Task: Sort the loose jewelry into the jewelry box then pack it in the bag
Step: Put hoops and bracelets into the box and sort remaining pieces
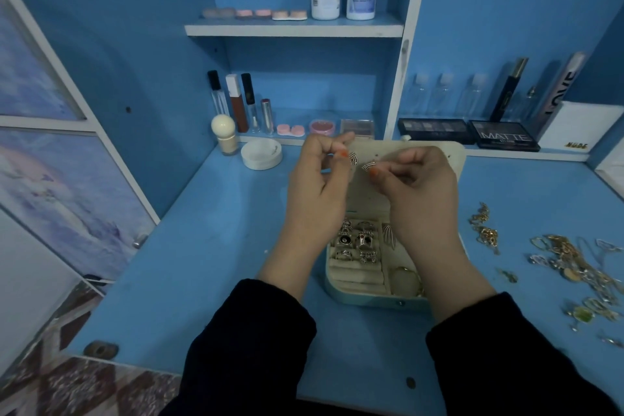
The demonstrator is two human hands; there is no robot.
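An open cream jewelry box [358,284] sits on the blue desk in front of me, its lid [456,154] tilted back. Several silver rings [358,241] fill its roll slots and a gold piece lies in the lower right compartment. My left hand [317,186] pinches a small silver striped earring [353,157] above the box. My right hand [417,189] pinches a matching earring [368,165] just beside it. A heap of loose gold and silver jewelry [570,263] lies on the desk to the right of the box. No bag is in view.
A white round jar [261,154] and a cream-topped bottle [223,135] stand at the back left of the desk [189,263]. Lip glosses, lens cases, eyeshadow palettes [503,138] and clear bottles line the shelves behind. A cabinet door stands to the left.
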